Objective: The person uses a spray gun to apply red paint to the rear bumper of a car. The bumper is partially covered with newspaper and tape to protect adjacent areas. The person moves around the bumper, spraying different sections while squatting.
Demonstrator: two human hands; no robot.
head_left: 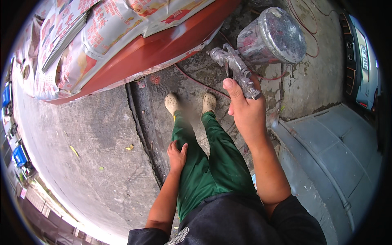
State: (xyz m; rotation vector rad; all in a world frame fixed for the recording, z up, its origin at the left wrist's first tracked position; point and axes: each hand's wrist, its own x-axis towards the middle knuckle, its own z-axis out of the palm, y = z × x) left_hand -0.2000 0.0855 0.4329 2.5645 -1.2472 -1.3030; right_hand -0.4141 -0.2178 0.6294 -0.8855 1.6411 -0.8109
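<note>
Apparently holding ready: grasping silver-grey metal spray gun (232,61) within fingers (257,82) of right hand (251,112), with paint-smeared cylindrical cup (254,40) just beyond. Resting relaxed left hand (177,157) on green trousers (216,171). Probably calls next for steadying.

Bright, soft daylight on my feed, with strong fisheye bending.
I get diffuse outdoor light with faint, soft-edged shadows; the pavement (102,134) whitens into glare toward the lower-left rim, while the shirt (228,220) reads very dark. A pale highlight sits on the red panel (155,51), and small glints dot the sprayer (237,67), which I see fairly crisply. A smudgy blurred patch lies between the shoes (209,103), beside the left trouser leg (185,139). Toward the edges I see the pipe (326,163) bowing, a bluish fringe at left, and black corners.
</note>
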